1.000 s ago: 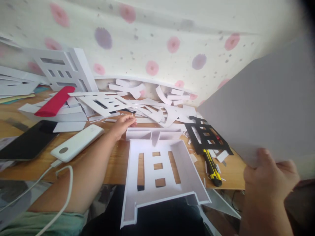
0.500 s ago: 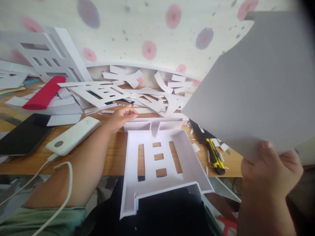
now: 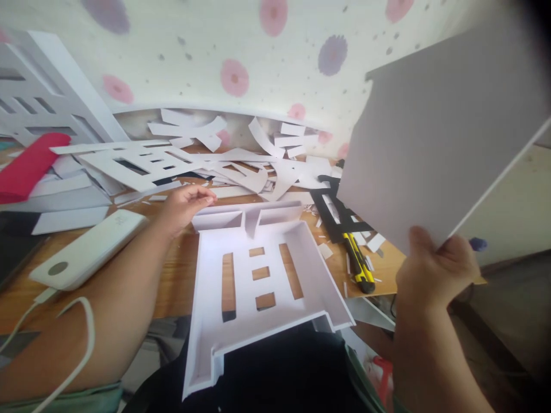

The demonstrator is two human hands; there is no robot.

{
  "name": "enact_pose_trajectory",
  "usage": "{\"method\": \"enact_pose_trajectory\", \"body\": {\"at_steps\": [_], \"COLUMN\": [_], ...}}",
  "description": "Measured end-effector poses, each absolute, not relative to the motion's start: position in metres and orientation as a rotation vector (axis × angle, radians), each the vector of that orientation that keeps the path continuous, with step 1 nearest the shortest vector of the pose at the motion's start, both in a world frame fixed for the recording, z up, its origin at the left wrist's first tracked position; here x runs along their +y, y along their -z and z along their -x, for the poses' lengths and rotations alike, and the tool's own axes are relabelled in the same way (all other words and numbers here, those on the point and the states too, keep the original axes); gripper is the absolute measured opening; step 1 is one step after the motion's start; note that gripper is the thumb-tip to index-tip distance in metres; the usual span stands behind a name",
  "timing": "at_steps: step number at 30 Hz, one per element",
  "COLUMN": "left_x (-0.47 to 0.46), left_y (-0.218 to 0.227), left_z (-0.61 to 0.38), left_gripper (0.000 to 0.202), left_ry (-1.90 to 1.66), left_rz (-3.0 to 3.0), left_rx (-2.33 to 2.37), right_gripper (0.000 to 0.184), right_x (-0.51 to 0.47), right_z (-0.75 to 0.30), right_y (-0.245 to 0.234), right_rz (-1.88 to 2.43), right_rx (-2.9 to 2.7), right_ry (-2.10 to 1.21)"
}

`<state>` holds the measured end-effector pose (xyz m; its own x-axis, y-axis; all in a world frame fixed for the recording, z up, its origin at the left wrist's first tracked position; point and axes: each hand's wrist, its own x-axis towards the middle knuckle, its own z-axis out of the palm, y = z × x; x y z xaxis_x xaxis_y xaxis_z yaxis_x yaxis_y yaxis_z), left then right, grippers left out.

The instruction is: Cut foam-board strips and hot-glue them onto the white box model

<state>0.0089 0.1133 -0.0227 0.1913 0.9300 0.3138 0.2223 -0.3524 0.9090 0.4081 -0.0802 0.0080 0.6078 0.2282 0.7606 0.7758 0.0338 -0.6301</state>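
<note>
A pale wooden table (image 3: 174, 284) runs along a white cloth or wall covering (image 3: 193, 34) printed with pink and purple spots. Curved and straight white scraps of card (image 3: 241, 178) are heaped along the back, and a white upright panel with cut-out slots (image 3: 81, 86) stands at the left, behind a red rolled piece (image 3: 34, 163). Nearer lie a dark flat slab (image 3: 17, 244) and a white oblong device with a cable (image 3: 88, 246). To the right, a yellow-and-black cutter (image 3: 358, 264) lies by a flat black cut-out piece (image 3: 327, 218). A shallow white box with rectangular openings (image 3: 241, 275) juts over the table's front edge, above the dark-clothed lap. The left hand (image 3: 189, 206), fingertips drawn together, is just beside its far left corner; whether it pinches anything cannot be told. The right hand (image 3: 437, 269) grips a large greyish-white stiff sheet (image 3: 422, 137), raised and tilted at the right.
</note>
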Motion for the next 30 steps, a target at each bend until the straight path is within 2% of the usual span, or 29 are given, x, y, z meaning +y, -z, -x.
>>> {"method": "enact_pose_trajectory", "body": {"at_steps": [5, 8, 12, 15, 24, 30], "left_x": [0.092, 0.074, 0.056, 0.052, 0.06, 0.071], "left_y": [-0.003, -0.019, -0.021, -0.014, -0.017, -0.018], "left_z": [-0.022, -0.038, -0.057, -0.063, -0.069, -0.081], "left_gripper": [0.019, 0.011, 0.026, 0.026, 0.03, 0.027], "left_ry": [-1.287, -1.082, -0.685, -0.545, -0.131, 0.046], "left_rz": [-2.026, -2.298, -2.769, -2.852, -2.845, -2.636], "left_rx": [0.926, 0.847, 0.99, 1.046, 1.027, 1.145], "right_gripper": [0.02, 0.026, 0.033, 0.038, 0.032, 0.033], "right_x": [-0.046, -0.011, 0.028, 0.043, 0.054, 0.021], "right_z": [-0.413, -0.416, -0.417, -0.412, -0.398, -0.382], "right_y": [-0.014, -0.011, 0.002, 0.01, 0.023, 0.007], "right_rz": [1.568, 1.58, 1.689, 1.785, 1.818, 1.785], "right_rx": [-1.317, -1.62, -1.873, -1.998, -2.288, -2.282], "right_ry": [0.695, 0.674, 0.742, 0.807, 0.571, 0.292]}}
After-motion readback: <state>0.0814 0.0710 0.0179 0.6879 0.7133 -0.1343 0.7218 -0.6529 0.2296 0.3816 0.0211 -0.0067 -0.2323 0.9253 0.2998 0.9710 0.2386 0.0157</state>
